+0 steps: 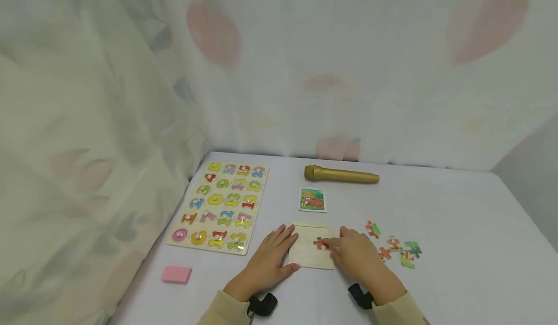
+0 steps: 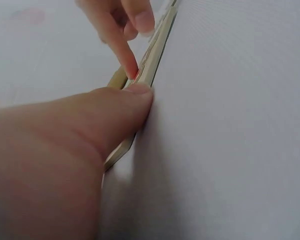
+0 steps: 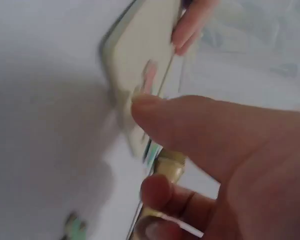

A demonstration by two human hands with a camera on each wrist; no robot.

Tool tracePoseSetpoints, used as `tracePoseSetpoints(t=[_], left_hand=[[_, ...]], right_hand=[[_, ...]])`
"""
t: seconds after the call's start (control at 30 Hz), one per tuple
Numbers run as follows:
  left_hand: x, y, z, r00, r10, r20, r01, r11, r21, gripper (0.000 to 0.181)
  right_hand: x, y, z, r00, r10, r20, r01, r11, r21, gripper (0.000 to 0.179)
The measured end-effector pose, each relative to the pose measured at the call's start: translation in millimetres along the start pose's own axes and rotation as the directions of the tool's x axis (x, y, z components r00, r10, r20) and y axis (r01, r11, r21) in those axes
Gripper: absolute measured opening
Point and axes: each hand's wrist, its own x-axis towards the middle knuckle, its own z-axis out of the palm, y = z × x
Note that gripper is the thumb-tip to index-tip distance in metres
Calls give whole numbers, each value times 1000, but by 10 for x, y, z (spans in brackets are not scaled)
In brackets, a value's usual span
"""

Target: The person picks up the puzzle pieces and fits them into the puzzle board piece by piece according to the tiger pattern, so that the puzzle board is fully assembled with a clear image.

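A small pale wooden puzzle tray [image 1: 307, 258] lies flat on the table between the two hands. On its right side sits one red and green jigsaw piece [image 1: 318, 243]. My right hand [image 1: 358, 258] touches that piece with an extended index finger, its other fingers bent. In the right wrist view the thumb [image 3: 155, 112] hovers by the tray's edge. My left hand [image 1: 271, 258] steadies the tray's left side, fingers straight along the edge. The left wrist view has the thumb [image 2: 127, 107] against the rim.
Several loose jigsaw pieces [image 1: 407, 261] lie right of the right hand. A tiger picture card [image 1: 312, 200] and a gold toy microphone [image 1: 342, 175] are beyond the tray. At left are a number puzzle board [image 1: 218, 208] and a pink block [image 1: 176, 274].
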Motion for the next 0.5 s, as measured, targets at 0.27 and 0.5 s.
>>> tracePoseSetpoints(t=[0.27, 0.5], left_hand=[[-32, 0, -45, 1000, -7, -3, 7, 1000, -14, 77], [-15, 22, -42, 1000, 6, 0, -6, 1000, -13, 76]], right_hand=[[-22, 57, 7, 1000, -14, 3, 14, 1000, 5, 33], [-95, 543, -156, 985, 93, -147, -91, 996, 25, 46]])
